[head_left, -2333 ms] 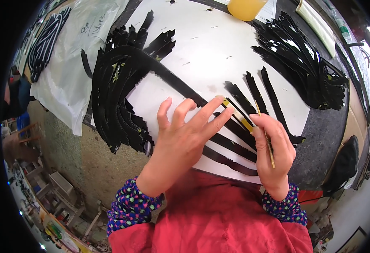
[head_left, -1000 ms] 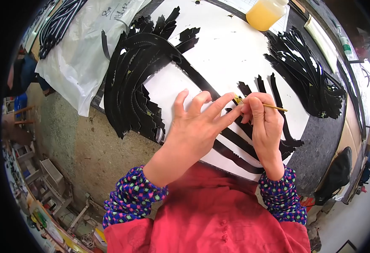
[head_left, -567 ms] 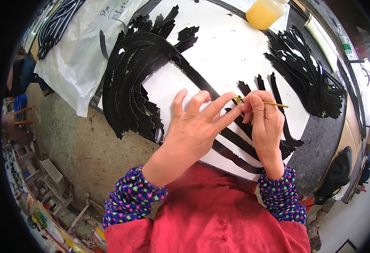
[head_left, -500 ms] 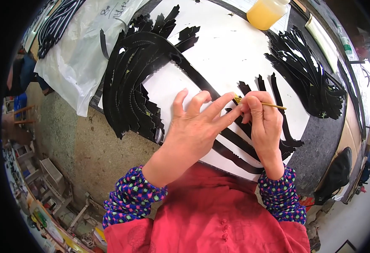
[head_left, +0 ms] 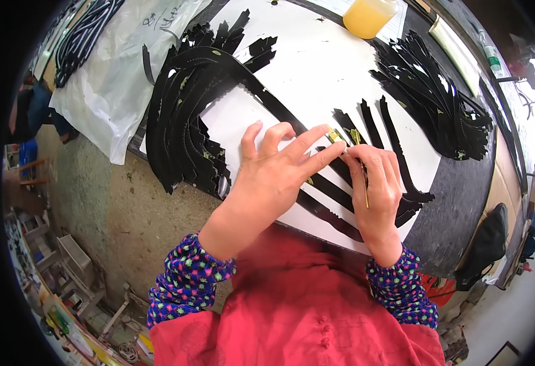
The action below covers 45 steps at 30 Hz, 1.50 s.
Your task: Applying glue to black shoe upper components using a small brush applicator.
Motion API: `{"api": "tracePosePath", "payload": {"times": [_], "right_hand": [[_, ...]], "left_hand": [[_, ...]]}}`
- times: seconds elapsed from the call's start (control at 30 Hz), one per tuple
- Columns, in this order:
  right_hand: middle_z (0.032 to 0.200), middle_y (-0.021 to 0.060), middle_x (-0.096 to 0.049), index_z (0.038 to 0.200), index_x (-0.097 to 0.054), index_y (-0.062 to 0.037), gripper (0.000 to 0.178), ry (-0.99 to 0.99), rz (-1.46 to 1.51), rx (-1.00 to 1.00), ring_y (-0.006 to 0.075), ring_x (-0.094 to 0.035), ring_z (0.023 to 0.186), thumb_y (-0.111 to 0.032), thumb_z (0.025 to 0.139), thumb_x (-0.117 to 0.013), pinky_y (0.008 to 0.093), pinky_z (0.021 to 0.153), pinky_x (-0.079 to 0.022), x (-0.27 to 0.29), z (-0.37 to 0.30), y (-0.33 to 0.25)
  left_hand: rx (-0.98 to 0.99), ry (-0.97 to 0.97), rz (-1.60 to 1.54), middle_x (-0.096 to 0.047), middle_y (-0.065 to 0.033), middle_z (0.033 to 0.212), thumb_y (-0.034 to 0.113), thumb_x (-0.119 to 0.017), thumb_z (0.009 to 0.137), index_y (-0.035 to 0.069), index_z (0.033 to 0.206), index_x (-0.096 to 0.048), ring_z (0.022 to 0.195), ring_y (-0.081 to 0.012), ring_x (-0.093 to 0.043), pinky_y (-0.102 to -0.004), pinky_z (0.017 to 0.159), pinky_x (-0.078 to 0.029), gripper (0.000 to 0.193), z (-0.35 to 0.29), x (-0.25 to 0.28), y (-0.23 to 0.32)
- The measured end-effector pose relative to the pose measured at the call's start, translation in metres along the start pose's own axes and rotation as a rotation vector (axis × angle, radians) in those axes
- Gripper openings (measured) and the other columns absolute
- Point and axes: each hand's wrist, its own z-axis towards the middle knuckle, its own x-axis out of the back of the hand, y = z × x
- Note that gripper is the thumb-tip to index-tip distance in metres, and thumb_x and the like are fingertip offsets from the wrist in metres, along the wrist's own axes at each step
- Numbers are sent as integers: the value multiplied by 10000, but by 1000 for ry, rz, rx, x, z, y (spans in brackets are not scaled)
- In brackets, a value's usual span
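My left hand [head_left: 270,168] lies palm down with its fingers spread. Its index fingertip and thumb rest on a long black strip [head_left: 273,110] with a serrated edge, either side of a small yellow-green patch [head_left: 336,135]. My right hand [head_left: 374,189] is closed, its thumb and index finger pinched beside my left thumb. A thin gold-coloured stick [head_left: 366,192] is held in it, its long end pointing down toward my wrist. The stick's other end is hidden by the fingers. More black strips [head_left: 334,189] lie beneath and beside both hands, some with yellow-green marks.
A thick bundle of black strips [head_left: 182,122] hangs over the table's left edge; another bundle [head_left: 435,91] lies at right. White sheeting [head_left: 310,67] covers the dark table [head_left: 456,201]. A jar of yellow liquid [head_left: 368,18] stands at the back. A plastic bag [head_left: 112,91] lies far left.
The stick in my right hand has swung from pointing right to pointing down toward me. The yellow-green patch between my left fingertips now shows more fully. The view has shifted slightly.
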Motion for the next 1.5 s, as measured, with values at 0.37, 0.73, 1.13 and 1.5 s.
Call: {"api": "tracePosePath", "payload": {"times": [0.37, 0.73, 1.13, 1.5], "right_hand": [[926, 78, -651, 1048, -625, 13, 142, 38, 396, -439, 134, -666, 764, 51, 922, -680, 254, 671, -535, 17, -6, -5], [898, 62, -648, 1054, -625, 0, 165, -74, 466, -503, 101, -625, 682, 47, 913, -695, 240, 608, -507, 12, -23, -11], [930, 96, -653, 1036, -631, -1, 186, -60, 328, -396, 168, -617, 713, 60, 881, -715, 272, 632, -515, 9, -21, -14], [945, 97, -654, 1044, -632, -3, 187, -65, 320, -380, 163, -617, 716, 57, 888, -715, 269, 631, -515, 8, -21, -14]], "left_hand": [[-7, 102, -107, -584, 35, 1233, 39, -576, 851, 204, 1252, -708, 1082, -171, -502, -487, 1109, -249, 453, -19, 10, 7], [-6, 95, 9, -563, 37, 1154, 94, -578, 866, 203, 1311, -681, 1071, -145, -486, -503, 1112, -228, 470, -27, -1, 12], [-30, 43, 61, -532, 113, 1480, 86, -564, 869, 184, 1340, -640, 1071, -132, -457, -441, 1104, -218, 487, -32, -4, 14], [-12, 49, 65, -542, 121, 1467, 94, -571, 868, 192, 1325, -652, 1055, -131, -463, -426, 1107, -223, 474, -31, -4, 15]]}}
